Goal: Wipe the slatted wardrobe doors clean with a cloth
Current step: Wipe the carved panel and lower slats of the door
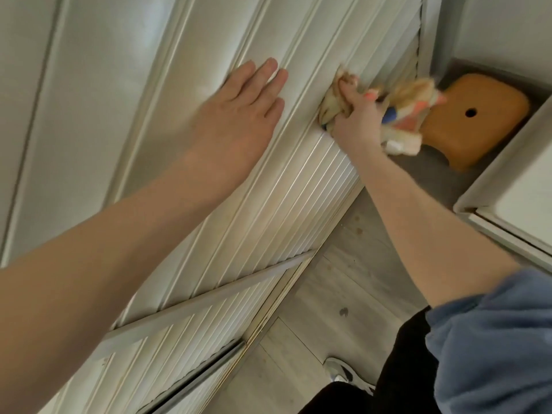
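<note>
The white slatted wardrobe door (268, 210) runs diagonally across the view, tilted by the camera angle. My left hand (239, 106) lies flat against its frame, fingers straight and together. To its right, my right hand (355, 115) grips a bunched cream cloth (403, 115) with orange and blue patches. It presses the cloth onto the slats near the door's right edge. The loose end of the cloth hangs blurred to the right of my fist.
An orange wooden stool (478, 121) with a round hole stands on the grey floor (343, 294) to the right of the door. White furniture (513, 198) edges the right side. My shoe (343, 372) and dark trouser leg show at the bottom.
</note>
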